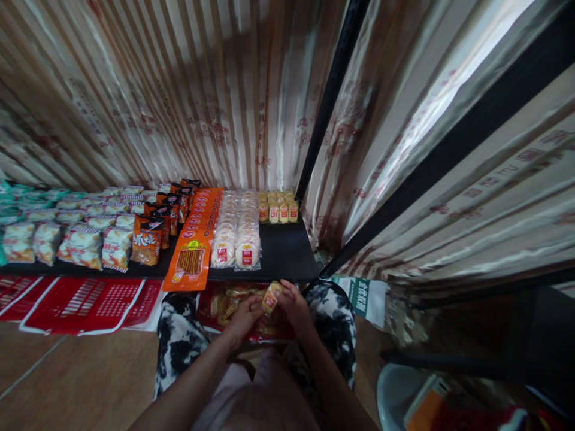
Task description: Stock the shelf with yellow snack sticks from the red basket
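Observation:
Between my hands, over the basket, is a small yellow snack packet [271,297] with a red and white label. My right hand [293,306] is closed on its right side. The fingers of my left hand [244,317] are bent in and pinch its left edge. Below them a red basket [204,311] between my knees holds more yellowish packets [224,303], partly hidden by my hands. Similar small yellow packets [278,212] stand in rows at the right end of the black shelf [285,251].
Left along the shelf are clear packs of round crackers [235,239], orange stick-snack bags [191,251], orange-black bags [146,239] and white snack bags [81,245]. Black posts [332,102] rise by the sheeted wall [224,90]. A red basket [85,302] and a pale tub [390,389] are below.

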A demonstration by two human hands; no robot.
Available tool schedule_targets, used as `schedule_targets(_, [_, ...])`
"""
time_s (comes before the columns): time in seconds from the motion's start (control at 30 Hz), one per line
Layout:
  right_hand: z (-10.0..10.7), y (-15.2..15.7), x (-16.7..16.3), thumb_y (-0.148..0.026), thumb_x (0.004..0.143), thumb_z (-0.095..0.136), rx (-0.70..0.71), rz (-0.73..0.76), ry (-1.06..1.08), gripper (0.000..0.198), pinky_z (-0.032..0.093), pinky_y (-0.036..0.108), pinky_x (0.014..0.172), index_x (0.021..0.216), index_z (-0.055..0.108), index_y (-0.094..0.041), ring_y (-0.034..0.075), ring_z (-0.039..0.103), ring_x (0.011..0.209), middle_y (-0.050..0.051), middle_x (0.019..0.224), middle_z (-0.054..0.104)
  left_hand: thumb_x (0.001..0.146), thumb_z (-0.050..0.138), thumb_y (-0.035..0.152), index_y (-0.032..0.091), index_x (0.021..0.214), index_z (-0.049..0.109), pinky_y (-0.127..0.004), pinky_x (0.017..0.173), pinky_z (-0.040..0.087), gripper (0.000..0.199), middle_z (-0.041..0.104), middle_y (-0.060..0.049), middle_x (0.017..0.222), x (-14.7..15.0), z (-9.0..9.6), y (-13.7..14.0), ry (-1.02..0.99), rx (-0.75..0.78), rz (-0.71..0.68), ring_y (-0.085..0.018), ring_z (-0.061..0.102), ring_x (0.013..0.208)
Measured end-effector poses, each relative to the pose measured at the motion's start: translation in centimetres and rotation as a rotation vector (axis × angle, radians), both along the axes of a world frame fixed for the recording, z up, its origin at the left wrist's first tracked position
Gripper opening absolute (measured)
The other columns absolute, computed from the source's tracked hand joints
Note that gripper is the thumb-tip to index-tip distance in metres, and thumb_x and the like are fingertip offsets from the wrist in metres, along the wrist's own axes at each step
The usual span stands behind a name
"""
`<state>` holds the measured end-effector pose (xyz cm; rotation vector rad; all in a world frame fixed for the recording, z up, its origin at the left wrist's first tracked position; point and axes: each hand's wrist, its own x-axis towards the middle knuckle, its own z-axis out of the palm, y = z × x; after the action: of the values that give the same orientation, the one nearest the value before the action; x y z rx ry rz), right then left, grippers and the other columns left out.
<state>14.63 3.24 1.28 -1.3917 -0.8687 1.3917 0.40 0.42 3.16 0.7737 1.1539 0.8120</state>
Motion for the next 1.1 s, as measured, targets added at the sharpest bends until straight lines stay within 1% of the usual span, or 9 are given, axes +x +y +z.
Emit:
schedule_targets(0.13, [0.2,0.0,0.0,-0.039,0.060,0.064,0.048,0.010,0.047,0.049,0.050,0.031,0.071,0.102,0.053,-0.017,0.020,0.064,0.079,0.007,0.088,0.067,0.056,0.069,0.043,0.014,0.096,0.056,-0.021,0.053,0.039,0.051,0.061,-0.001,0.070,0.6,0.4,0.3,-0.031,0.014,0.080,-0.009,0.053,0.055])
schedule_targets(0.3, [1.7,-0.2,-0.3,-0.035,0.061,0.063,0.109,0.020,0.031,0.041,0.050,0.032,0.070,0.098,0.055,-0.018,0.020,0.064,0.076,0.007,0.086,0.068,0.054,0.071,0.042,0.013,0.094,0.055,-0.022,0.055,0.042,0.052,0.062,-0.003,0.074,1.2,0.4,1.2,-0.046,0.062,0.130,-0.012,0.056,0.061])
schedule_targets(0.47, [2.6,0.0,-0.4,-0.034,0.068,0.057,0.147,0.081,-0.036,0.031,0.051,0.031,0.068,0.096,0.055,-0.020,0.019,0.065,0.074,0.005,0.084,0.068,0.059,0.068,0.036,0.014,0.096,0.056,-0.021,0.055,0.043,0.045,0.061,-0.003,0.076,2.1,0.4,2.1,0.015,0.110,0.170,-0.012,0.055,0.064])
schedule_targets(0.57, [2.7,0.3,0.0,-0.036,0.070,0.055,0.164,0.071,-0.075,0.033,0.051,0.030,0.067,0.099,0.054,-0.021,0.019,0.065,0.074,0.004,0.085,0.068,0.064,0.064,0.029,0.014,0.098,0.057,-0.022,0.060,0.044,0.037,0.064,-0.004,0.083,2.5,0.5,2.6,0.103,0.174,0.161,-0.014,0.057,0.069])
schedule_targets(0.67, [2.7,0.8,0.7,-0.038,0.070,0.056,0.179,0.063,-0.141,0.037,0.052,0.031,0.068,0.103,0.053,-0.022,0.019,0.064,0.074,0.004,0.087,0.068,0.069,0.059,0.022,0.015,0.098,0.058,-0.024,0.071,0.045,0.030,0.065,-0.005,0.091,2.8,0.5,3.1,0.191,0.287,0.136,-0.015,0.058,0.079])
schedule_targets(0.77, [2.7,1.4,1.2,-0.039,0.071,0.055,0.181,0.054,-0.181,0.039,0.052,0.031,0.067,0.105,0.053,-0.021,0.018,0.064,0.073,0.005,0.090,0.067,0.071,0.055,0.019,0.015,0.100,0.057,-0.027,0.081,0.043,0.029,0.062,-0.007,0.100,3.0,0.4,3.4,0.298,0.370,0.166,-0.017,0.057,0.089])
schedule_targets(0.9, [2.9,1.9,1.6,-0.040,0.070,0.056,0.194,0.012,-0.226,0.040,0.052,0.029,0.063,0.105,0.056,-0.021,0.018,0.063,0.073,0.005,0.092,0.067,0.071,0.052,0.015,0.017,0.098,0.058,-0.029,0.082,0.043,0.028,0.058,-0.007,0.100,3.1,0.9,3.6,0.495,0.473,0.224,-0.017,0.055,0.087])
schedule_targets(1.0, [3.1,2.3,1.7,-0.041,0.069,0.056,0.203,-0.003,-0.290,0.040,0.051,0.028,0.061,0.104,0.058,-0.022,0.017,0.062,0.070,0.004,0.088,0.068,0.072,0.048,0.013,0.018,0.099,0.058,-0.031,0.082,0.043,0.029,0.057,-0.006,0.098,3.2,1.6,3.6,0.590,0.553,0.203,-0.017,0.054,0.087])
schedule_targets(1.1, [3.4,2.7,1.8,-0.040,0.068,0.056,0.215,-0.020,-0.357,0.041,0.050,0.027,0.060,0.104,0.060,-0.021,0.016,0.061,0.066,0.004,0.085,0.068,0.072,0.045,0.011,0.018,0.098,0.058,-0.032,0.085,0.041,0.030,0.057,-0.007,0.098,3.3,2.3,3.6,0.634,0.636,0.167,-0.019,0.053,0.092])
